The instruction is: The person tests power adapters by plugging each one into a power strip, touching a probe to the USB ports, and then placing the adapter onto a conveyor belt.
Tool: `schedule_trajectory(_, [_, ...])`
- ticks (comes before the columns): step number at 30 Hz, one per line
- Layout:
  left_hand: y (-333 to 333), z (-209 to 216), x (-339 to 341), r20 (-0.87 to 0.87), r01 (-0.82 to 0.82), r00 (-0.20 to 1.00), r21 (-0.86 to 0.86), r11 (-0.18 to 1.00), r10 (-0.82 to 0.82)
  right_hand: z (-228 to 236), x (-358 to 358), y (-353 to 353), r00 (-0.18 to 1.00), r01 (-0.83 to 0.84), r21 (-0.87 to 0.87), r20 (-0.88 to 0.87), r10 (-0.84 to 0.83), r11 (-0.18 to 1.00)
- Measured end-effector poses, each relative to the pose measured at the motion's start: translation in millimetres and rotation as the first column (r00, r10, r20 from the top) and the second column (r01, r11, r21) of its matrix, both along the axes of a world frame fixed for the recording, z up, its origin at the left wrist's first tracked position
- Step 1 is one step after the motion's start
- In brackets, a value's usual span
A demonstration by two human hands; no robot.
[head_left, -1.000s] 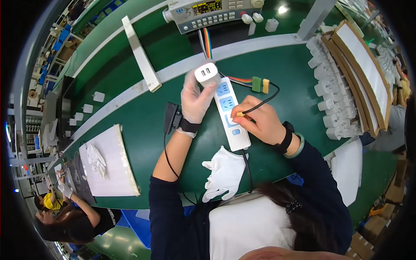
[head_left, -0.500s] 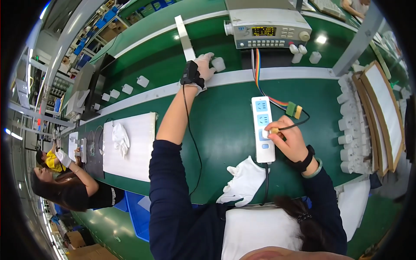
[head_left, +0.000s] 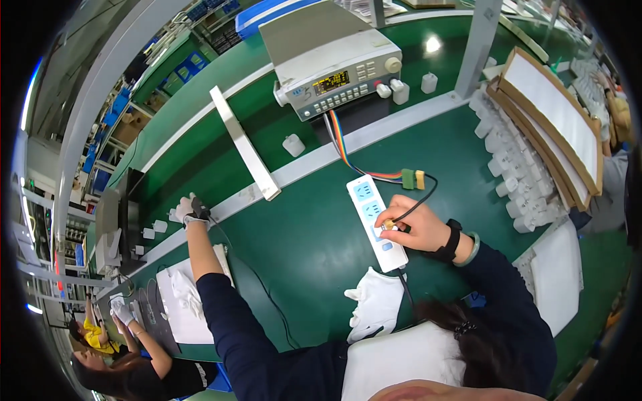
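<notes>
My right hand (head_left: 422, 227) pinches a small yellow connector (head_left: 388, 225) on the end of a black cable, over the lower sockets of a white power strip (head_left: 395, 257). What lies under its fingertips is partly hidden. The cable loops back to a green-and-yellow connector block (head_left: 410, 178) with coloured wires. Far off to the left, my gloved left hand (head_left: 190, 208) has its fingers closed around a white power adapter (head_left: 174, 215) at the end of a row. Beside it stand more white adapters (head_left: 160, 226). Another adapter (head_left: 293, 145) stands alone behind the rail.
A bench meter (head_left: 334, 80) with a lit display stands at the back. A white bar (head_left: 244, 144) juts across the rail. White gloves (head_left: 378, 301) lie near the front edge. Many adapters (head_left: 511, 180) line the right side by cardboard-edged trays (head_left: 555, 100). A co-worker (head_left: 127, 361) sits at left.
My left hand has moved left, from beside the lone adapter to the row of adapters. My right hand stays at the power strip with the connector. The view has turned and shifted.
</notes>
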State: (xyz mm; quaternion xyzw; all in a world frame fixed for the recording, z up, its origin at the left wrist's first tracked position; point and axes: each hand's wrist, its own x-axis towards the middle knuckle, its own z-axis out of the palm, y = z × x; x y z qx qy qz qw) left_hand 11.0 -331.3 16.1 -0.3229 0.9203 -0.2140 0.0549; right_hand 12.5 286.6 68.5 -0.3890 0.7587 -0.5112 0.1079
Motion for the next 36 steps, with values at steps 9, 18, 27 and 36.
schedule_trajectory(9, [206,51,-6,-0.895,0.863,0.441,0.403,0.306,-0.067,-5,-7,-2,1.000,-0.007,-0.030,-0.025,0.006,1.000])
schedule_trajectory(18, [385,40,-11,-0.691,0.705,0.688,0.563,-0.431,0.222,2,-2,-7,1.000,-0.014,-0.054,0.020,0.015,0.998])
schedule_trajectory(27, [401,36,-6,-0.803,0.793,0.556,0.590,-0.154,-0.214,-5,-4,-2,0.999,-0.008,-0.066,-0.032,0.006,0.998])
schedule_trajectory(36, [408,35,52,-0.873,0.913,0.342,0.396,-0.095,-0.348,3,-7,-2,0.978,-0.053,-0.122,-0.209,0.026,0.991])
